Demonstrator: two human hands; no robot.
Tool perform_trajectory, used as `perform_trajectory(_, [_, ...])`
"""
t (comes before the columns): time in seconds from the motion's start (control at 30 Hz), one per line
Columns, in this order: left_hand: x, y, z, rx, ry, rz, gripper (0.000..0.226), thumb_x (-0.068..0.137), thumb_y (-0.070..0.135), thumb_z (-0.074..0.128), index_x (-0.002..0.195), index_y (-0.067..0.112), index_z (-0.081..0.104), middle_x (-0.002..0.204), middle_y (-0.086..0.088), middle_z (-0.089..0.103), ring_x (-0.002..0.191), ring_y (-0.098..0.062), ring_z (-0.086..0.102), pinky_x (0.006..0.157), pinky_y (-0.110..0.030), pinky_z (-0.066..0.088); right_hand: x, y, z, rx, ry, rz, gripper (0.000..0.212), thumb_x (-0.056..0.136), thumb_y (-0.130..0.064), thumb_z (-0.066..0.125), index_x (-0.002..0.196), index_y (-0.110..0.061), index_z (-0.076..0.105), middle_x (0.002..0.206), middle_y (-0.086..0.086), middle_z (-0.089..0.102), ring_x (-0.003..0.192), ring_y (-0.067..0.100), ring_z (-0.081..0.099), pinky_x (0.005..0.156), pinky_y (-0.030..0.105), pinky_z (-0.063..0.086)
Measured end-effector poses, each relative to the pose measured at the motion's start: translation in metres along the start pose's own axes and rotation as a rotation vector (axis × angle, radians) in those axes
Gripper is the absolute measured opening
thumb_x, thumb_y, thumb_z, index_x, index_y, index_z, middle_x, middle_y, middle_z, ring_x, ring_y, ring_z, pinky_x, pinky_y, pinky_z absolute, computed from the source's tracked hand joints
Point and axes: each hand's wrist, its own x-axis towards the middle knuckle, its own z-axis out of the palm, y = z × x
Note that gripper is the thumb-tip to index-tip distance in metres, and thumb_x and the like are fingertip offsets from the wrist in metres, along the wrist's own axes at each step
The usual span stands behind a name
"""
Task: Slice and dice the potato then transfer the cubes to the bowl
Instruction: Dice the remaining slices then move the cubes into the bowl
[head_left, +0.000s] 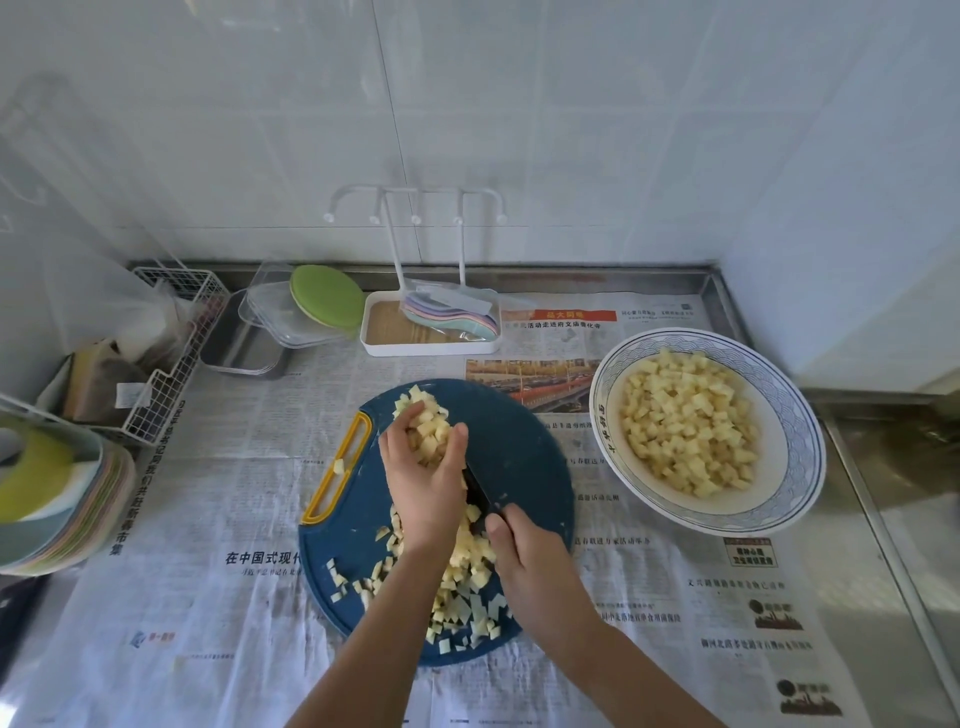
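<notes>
Right hand (524, 558) on knife (475, 489), newspaper (208, 493) headline "在中国式现代"

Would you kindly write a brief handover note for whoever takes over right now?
Left hand: curled round a heap of potato cubes, beside the knife blade.
Right hand: grips the knife handle.
Cutting board: more cubes scattered at its near end.
Bowl, right of the board: holds many cubes.
Done: dicing, it seems; part of the transfer.
Left: carry the board's cubes to the bowl.

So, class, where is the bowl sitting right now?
In the head view, the bowl sits on the newspaper at the right, just beside the blue cutting board.
</notes>
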Motion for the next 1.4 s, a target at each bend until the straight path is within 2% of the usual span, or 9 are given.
perform_trajectory(0.4, [-0.017, 0.054, 0.009, -0.147, -0.013, 0.101, 0.039, 0.084, 0.025, 0.071, 0.119, 0.027, 0.055, 0.115, 0.008, 0.053, 0.099, 0.003, 0.054, 0.075, -0.004, 0.041, -0.025, -0.025, -0.038, 0.056, 0.108, -0.069, 0.032, 0.102, -0.04, 0.033, 0.076, -0.023, 0.041, 0.055, -0.004, 0.038, 0.046, 0.009, 0.034, 0.048, 0.026, 0.026])
perform_trajectory(0.63, [-0.032, 0.099, 0.073, -0.176, -0.22, 0.201, 0.038, 0.081, 0.033, 0.072, 0.114, 0.037, 0.054, 0.117, 0.008, 0.055, 0.109, -0.008, 0.055, 0.094, -0.031, 0.048, -0.036, -0.011, -0.094, 0.177, 0.339, -0.009, 0.043, 0.092, -0.058, 0.031, 0.074, -0.021, 0.044, 0.054, -0.004, 0.037, 0.049, 0.02, 0.034, 0.051, 0.043, 0.031])
perform_trajectory(0.73, [-0.046, 0.117, 0.114, -0.176, -0.343, 0.246, 0.037, 0.084, 0.029, 0.071, 0.117, 0.032, 0.054, 0.118, 0.01, 0.053, 0.109, 0.001, 0.051, 0.092, -0.019, 0.043, -0.042, 0.003, -0.125, 0.183, 0.441, 0.072, 0.038, 0.092, -0.058, 0.032, 0.075, -0.027, 0.047, 0.052, -0.007, 0.041, 0.047, 0.012, 0.036, 0.05, 0.036, 0.031])
perform_trajectory(0.8, [-0.057, 0.123, 0.142, -0.151, -0.42, 0.267, 0.04, 0.085, 0.033, 0.069, 0.121, 0.031, 0.052, 0.12, 0.015, 0.049, 0.106, 0.014, 0.046, 0.083, -0.003, 0.036, -0.045, 0.015, -0.146, 0.148, 0.495, 0.118, 0.034, 0.097, -0.05, 0.032, 0.078, -0.027, 0.048, 0.053, -0.005, 0.043, 0.046, 0.009, 0.036, 0.049, 0.031, 0.031])
perform_trajectory(0.87, [-0.067, 0.121, 0.168, -0.075, -0.474, 0.287, 0.043, 0.087, 0.04, 0.066, 0.125, 0.031, 0.048, 0.122, 0.017, 0.044, 0.1, 0.017, 0.045, 0.074, 0.0, 0.037, -0.046, 0.026, -0.163, 0.099, 0.53, 0.157, 0.032, 0.101, -0.043, 0.032, 0.077, -0.028, 0.047, 0.056, -0.004, 0.046, 0.045, 0.007, 0.038, 0.048, 0.024, 0.031])
perform_trajectory(1.0, [-0.077, 0.095, 0.207, 0.087, -0.508, 0.282, 0.052, 0.089, 0.056, 0.053, 0.129, 0.022, 0.046, 0.126, 0.007, 0.042, 0.11, -0.013, 0.052, 0.092, -0.036, 0.048, -0.043, 0.044, -0.178, 0.141, 0.578, 0.248, 0.035, 0.103, -0.039, 0.032, 0.079, -0.021, 0.051, 0.059, -0.001, 0.049, 0.05, 0.011, 0.042, 0.049, 0.027, 0.033])
perform_trajectory(1.1, [-0.074, 0.074, 0.222, 0.249, -0.522, 0.311, 0.051, 0.099, 0.047, 0.037, 0.139, 0.016, 0.043, 0.144, -0.002, 0.037, 0.132, -0.023, 0.037, 0.111, -0.045, 0.031, -0.042, 0.056, -0.18, 0.208, 0.612, 0.306, 0.036, 0.103, -0.039, 0.033, 0.08, -0.02, 0.053, 0.06, -0.002, 0.05, 0.051, 0.011, 0.043, 0.051, 0.03, 0.035])
perform_trajectory(1.23, [-0.067, 0.069, 0.222, 0.397, -0.556, 0.374, 0.052, 0.104, 0.035, 0.023, 0.152, 0.017, 0.019, 0.16, -0.001, 0.012, 0.148, -0.015, 0.001, 0.12, -0.036, -0.006, -0.044, 0.066, -0.182, 0.17, 0.611, 0.333, 0.036, 0.103, -0.039, 0.032, 0.082, -0.019, 0.054, 0.064, -0.001, 0.054, 0.054, 0.011, 0.048, 0.053, 0.03, 0.039])
perform_trajectory(1.4, [-0.068, 0.093, 0.223, 0.267, -0.796, 0.599, 0.055, 0.104, 0.043, 0.018, 0.154, 0.026, 0.005, 0.16, 0.013, -0.003, 0.144, 0.001, -0.012, 0.12, -0.031, -0.001, -0.05, 0.069, -0.182, 0.06, 0.544, 0.306, 0.033, 0.104, -0.039, 0.03, 0.081, -0.022, 0.048, 0.063, -0.003, 0.053, 0.053, 0.009, 0.047, 0.051, 0.022, 0.035])
